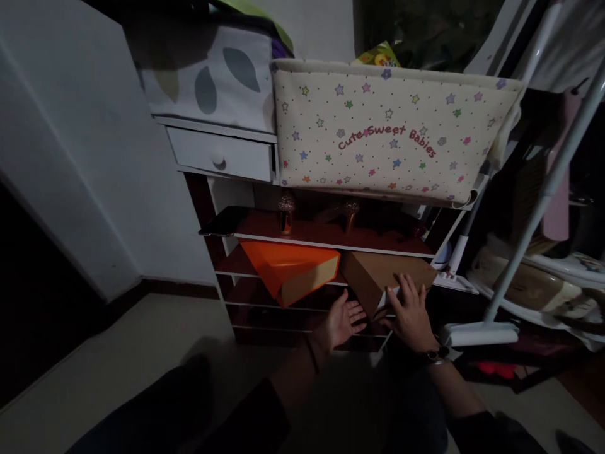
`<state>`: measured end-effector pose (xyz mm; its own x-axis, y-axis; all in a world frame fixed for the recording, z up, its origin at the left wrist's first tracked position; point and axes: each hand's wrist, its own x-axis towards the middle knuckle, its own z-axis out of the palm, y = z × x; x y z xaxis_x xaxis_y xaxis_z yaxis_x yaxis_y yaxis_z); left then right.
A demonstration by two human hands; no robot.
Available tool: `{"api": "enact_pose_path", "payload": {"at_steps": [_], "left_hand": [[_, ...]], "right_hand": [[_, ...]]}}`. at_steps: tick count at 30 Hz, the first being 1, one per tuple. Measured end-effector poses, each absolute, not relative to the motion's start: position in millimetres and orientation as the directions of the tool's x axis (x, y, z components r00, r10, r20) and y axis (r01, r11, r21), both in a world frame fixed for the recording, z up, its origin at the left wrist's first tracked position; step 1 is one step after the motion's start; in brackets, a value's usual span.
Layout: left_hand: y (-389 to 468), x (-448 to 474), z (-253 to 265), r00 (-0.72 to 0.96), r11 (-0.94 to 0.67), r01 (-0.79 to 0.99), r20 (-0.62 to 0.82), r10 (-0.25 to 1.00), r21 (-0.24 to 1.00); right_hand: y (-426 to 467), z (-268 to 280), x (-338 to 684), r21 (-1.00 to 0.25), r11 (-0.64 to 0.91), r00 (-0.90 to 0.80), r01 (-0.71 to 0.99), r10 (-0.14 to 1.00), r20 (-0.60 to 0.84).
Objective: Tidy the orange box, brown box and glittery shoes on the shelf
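Both hands are at a brown cardboard box (385, 274) that lies tilted on a lower shelf of the shoe rack (331, 243), just right of an orange box (288, 268): the right hand (410, 312) lies flat on the box's near corner with fingers spread, gripping nothing, and the left hand (341, 321) is open, palm up, at the lower left edge, touching or nearly touching. This looks like the stage of seating or shifting the brown box on the shelf. Any further move would likely call for a firm grip on both sides, since the box sits askew and overhangs the shelf edge.
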<state>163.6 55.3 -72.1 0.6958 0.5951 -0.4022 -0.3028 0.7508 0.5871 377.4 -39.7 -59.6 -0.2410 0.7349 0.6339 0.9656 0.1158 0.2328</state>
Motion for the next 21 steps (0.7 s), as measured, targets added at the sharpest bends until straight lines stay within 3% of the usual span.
{"api": "enact_pose_path", "payload": {"at_steps": [17, 21], "left_hand": [[41, 124, -93, 0.702, 0.768, -0.353, -0.392, 0.595, 0.534], [17, 124, -100, 0.747, 0.769, -0.422, -0.296, 0.595, 0.481]], "right_hand": [[-68, -61, 318, 0.274, 0.215, -0.348, 0.937, 0.624, 0.700], [-112, -59, 311, 0.296, 0.199, -0.354, 0.934, 0.623, 0.698]]}}
